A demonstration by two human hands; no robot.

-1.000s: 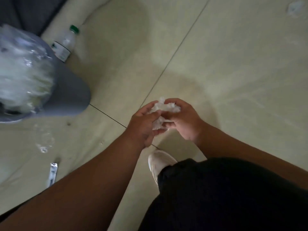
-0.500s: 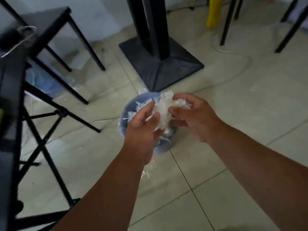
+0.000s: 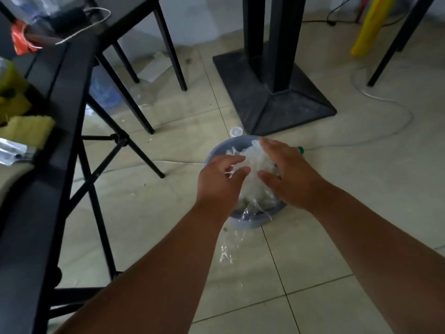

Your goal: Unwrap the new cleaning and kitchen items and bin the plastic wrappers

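Hovering above the blue-grey bin (image 3: pixel 218 150) with fingers straightened and spread, left hand (image 3: pixel 220 182) and right hand (image 3: pixel 287 174) side by side, palms down, holding nothing; half a second ago both curled around the white crumpled wrapper, pinching it between thumbs and fingertips just over the bin's mouth. Released now, with the wad of clear plastic wrappers (image 3: pixel 252 169) lying between and below the two hands, heaped inside the bin and rising above its rim. Touching or merely near the heap, cannot tell, though a few strands sit right against the left fingertips. Spilling over the near rim too, one loose strip of clear film (image 3: pixel 228 249) trailing down onto the tiled floor (image 3: pixel 337 237) between the forearms. Standing on the floor just short of the black square base (image 3: pixel 272 92) of a post, the bin, with a small white cap (image 3: pixel 236 131) close to its far rim and a green bottle cap (image 3: pixel 300 149) peeping out beyond the right hand. Looking down from much the same angle as half a second ago, a little wider, and a full second ago from a quite different spot, bin off at the left edge, hands wringing the wrapper over bare floor. Running along the left, a black table edge (image 3: pixel 72 75) carrying yellow sponges (image 3: pixel 26 130), black folding legs beneath
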